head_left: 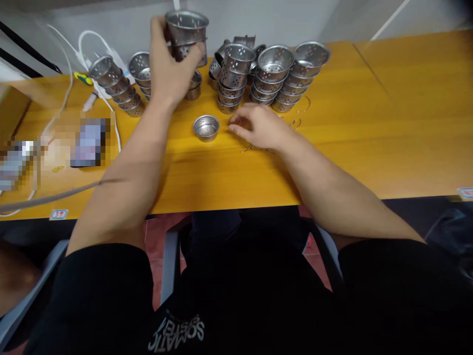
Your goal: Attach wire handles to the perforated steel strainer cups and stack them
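Note:
My left hand (172,74) is raised at the back of the table, its fingers wrapped round a stack of perforated metal cups (187,32). Just below that stack, part of another perforated cup (194,88) shows on the table. My right hand (258,125) hovers low over the tabletop with fingers curled and a gap between thumb and forefinger; nothing shows in it. To the left of its fingertips, apart from them, a single shallow perforated cup (206,129) stands upright. Thin curved wire pieces (296,123) lie beside and under my right hand.
Leaning stacks of perforated cups (275,69) line the back, with another stack (118,86) at left. Left of my arm lie a blurred phone-like object (88,143), white cables (117,130) and a yellow-green tool (83,78). A grey cable (55,198) crosses the near left.

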### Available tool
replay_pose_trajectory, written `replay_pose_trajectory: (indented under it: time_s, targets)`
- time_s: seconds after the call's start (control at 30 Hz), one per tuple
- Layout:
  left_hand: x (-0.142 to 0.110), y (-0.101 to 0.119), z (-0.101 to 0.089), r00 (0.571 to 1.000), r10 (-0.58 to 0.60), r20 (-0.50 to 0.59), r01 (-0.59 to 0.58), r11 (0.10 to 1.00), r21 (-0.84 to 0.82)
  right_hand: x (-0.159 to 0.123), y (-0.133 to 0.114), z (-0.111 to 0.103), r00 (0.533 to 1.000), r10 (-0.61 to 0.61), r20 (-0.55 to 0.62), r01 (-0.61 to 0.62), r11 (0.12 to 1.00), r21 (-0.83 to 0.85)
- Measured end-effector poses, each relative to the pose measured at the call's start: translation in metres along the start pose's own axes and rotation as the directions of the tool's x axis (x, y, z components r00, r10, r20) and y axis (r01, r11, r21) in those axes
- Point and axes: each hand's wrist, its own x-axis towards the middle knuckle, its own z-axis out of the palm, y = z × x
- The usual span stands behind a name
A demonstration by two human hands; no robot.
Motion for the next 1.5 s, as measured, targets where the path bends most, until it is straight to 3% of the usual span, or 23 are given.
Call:
replay_pose_trajectory:
  time_s: [0.13,0.2,0.27,0.37,0.43,0.57,0.67,0.83,1.07,1.2,1.5]
  targets:
    - [-0.028,0.021,0.044,0.998,-0.032,0.055,0.036,0.997,-0.074,-0.006,-0.028,-0.007,0.988,0.032,-0.149,-0.029,0.999,0.028]
    - [-0.037,0.014,0.065,0.995,-0.075,0.066,0.082,0.991,-0.106,-0.010,-0.040,-0.008,0.978,0.042,-0.206,-0.036,0.999,0.033]
    - [-0.040,0.000,0.075,0.987,-0.159,-0.038,0.150,0.973,-0.173,-0.013,-0.045,-0.006,0.971,0.049,-0.233,-0.038,0.998,0.053]
    - [-0.038,-0.013,0.071,0.947,-0.221,-0.233,0.174,0.963,-0.206,-0.015,-0.042,-0.002,0.963,0.048,-0.266,-0.029,0.997,0.076]
    - [-0.037,-0.007,0.063,0.946,-0.180,-0.271,0.148,0.980,-0.136,-0.016,-0.038,-0.001,0.953,0.032,-0.301,-0.009,0.997,0.077]
    - [-0.039,0.020,0.052,0.969,-0.098,-0.226,0.088,0.995,-0.055,-0.016,-0.037,-0.002,0.947,0.039,-0.318,-0.023,0.998,0.053]
    - [-0.044,0.026,0.055,0.989,-0.032,-0.143,0.029,0.999,-0.022,-0.016,-0.045,-0.004,0.960,0.028,-0.279,-0.020,0.999,0.030]
    - [-0.044,0.013,0.068,0.999,0.036,-0.016,-0.035,0.999,0.032,-0.013,-0.053,-0.007,0.980,-0.028,-0.196,0.022,0.999,-0.033]
    - [-0.037,0.013,0.056,0.999,-0.047,0.012,0.047,0.999,0.026,-0.013,-0.045,-0.010,0.984,-0.014,-0.175,0.013,1.000,-0.002]
    - [-0.038,0.001,0.046,1.000,-0.022,-0.006,0.023,0.993,0.113,-0.013,-0.043,-0.010,0.982,-0.022,-0.188,0.025,1.000,0.018]
    - [-0.056,-0.017,0.051,1.000,-0.011,0.004,0.010,0.993,0.120,-0.006,-0.033,0.006,0.985,-0.007,-0.170,0.043,0.978,0.205]
